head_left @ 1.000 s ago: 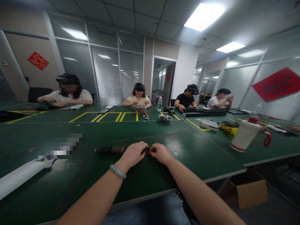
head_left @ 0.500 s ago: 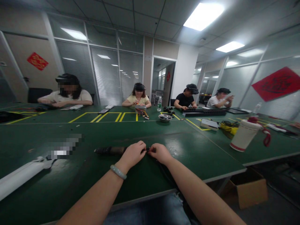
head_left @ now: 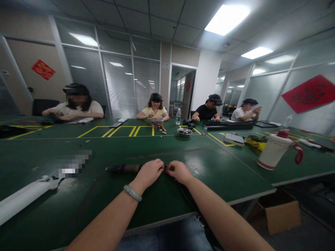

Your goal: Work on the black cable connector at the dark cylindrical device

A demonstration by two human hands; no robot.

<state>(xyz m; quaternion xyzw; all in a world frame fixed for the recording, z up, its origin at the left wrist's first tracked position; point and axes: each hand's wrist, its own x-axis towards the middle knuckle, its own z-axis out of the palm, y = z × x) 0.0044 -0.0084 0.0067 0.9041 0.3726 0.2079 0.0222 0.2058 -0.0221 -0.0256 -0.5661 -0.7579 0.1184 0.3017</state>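
Note:
A dark cylindrical tool (head_left: 128, 169) lies on the green table, its right part covered by my left hand (head_left: 151, 172). The fingers of that hand are closed around the tool's right end, where a small dark piece shows between my two hands. My right hand (head_left: 179, 172) is pinched on the same dark piece, close beside the left fingertips. A black cable (head_left: 185, 195) runs from under my right hand towards the table's front edge. A pale green bangle (head_left: 132, 192) is on my left wrist.
On the left is a white stand arm (head_left: 26, 198) with a blurred-out end. A white cup (head_left: 273, 151) with a red strap stands at right. Farther back are a metal bowl (head_left: 184, 132), a bottle (head_left: 178, 116), a grey box (head_left: 233, 139) and several seated people. A cardboard box (head_left: 284, 216) sits below.
Both of my hands stay almost in place at the tool's end. Across the table, the person in black has moved one hand left towards the dark parts.

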